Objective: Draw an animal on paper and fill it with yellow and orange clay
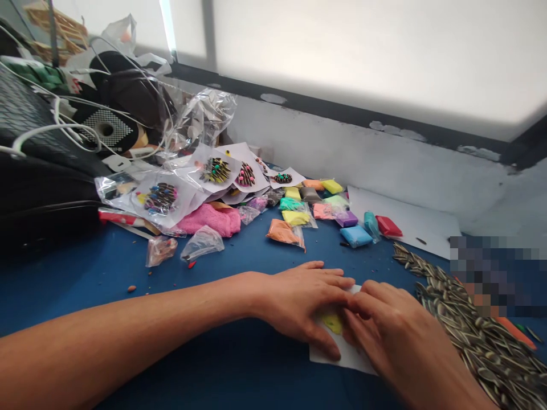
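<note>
A small white sheet of paper (pixel 327 352) lies on the blue table below my hands. On it is a flattened patch of yellow modelling clay (pixel 332 322), partly covered by my fingers. My left hand (pixel 305 299) rests over the sheet's left side, fingers stretched out and thumb apart, framing the clay. From the right, my right hand (pixel 395 327) bends over the clay with its fingers curled and pressed together. Its fingertips point down at the clay's right edge, close to my left index finger. Whatever they may pinch is hidden.
Striped sunflower seeds (pixel 478 336) form a long pile at right. Coloured clay packets (pixel 356 236) lie ahead, before a white sheet (pixel 410 222). Seed-and-clay figures on paper (pixel 160 199), a pink cloth (pixel 211 219) and plastic bags sit left, beside a black bag (pixel 43 188).
</note>
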{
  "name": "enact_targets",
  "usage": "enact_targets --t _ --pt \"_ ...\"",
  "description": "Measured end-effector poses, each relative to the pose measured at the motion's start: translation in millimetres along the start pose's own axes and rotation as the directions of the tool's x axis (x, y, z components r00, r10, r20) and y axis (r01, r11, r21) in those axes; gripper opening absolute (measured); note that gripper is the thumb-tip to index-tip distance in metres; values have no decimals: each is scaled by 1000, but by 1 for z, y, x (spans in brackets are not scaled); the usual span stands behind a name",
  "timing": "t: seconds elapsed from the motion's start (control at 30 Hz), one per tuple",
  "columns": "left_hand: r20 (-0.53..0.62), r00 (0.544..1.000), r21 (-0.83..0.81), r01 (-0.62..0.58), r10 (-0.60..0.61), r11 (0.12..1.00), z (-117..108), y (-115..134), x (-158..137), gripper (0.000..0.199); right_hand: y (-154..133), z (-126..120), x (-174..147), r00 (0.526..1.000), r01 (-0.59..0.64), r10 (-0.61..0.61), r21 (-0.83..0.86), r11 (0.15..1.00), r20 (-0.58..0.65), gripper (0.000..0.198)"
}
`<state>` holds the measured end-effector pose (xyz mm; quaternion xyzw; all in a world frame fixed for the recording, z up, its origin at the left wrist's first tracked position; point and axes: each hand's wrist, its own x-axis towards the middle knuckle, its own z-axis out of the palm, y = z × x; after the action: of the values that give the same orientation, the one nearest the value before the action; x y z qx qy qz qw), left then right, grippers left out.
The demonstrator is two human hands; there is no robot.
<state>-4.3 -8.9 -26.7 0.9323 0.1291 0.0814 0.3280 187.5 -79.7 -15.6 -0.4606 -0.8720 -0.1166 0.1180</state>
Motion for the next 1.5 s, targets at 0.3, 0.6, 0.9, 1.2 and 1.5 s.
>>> enact_targets --t 0.3,0.6,0.9,1.2,1.5 --pt "4 1000 20 9 -9 1000 0 -1 0 65 -1 -3 -4 998 37 -33 74 997 -61 29" --pt "7 1000 42 19 -19 999 -1 1 -1 63 4 -5 -28 1000 -5 5 2 1000 -9 20" --pt "21 1000 39 21 -22 999 0 -1 -1 66 0 -3 -18 998 1 -5 76 997 56 17" --pt "8 999 7 35 -35 999 -1 -1 -2 71 2 -4 -27 999 -29 32 110 994 -23 23" --pt "-23 999 12 40 -39 999 0 1 -3 77 9 -3 -41 985 -93 95 17 995 -142 25"
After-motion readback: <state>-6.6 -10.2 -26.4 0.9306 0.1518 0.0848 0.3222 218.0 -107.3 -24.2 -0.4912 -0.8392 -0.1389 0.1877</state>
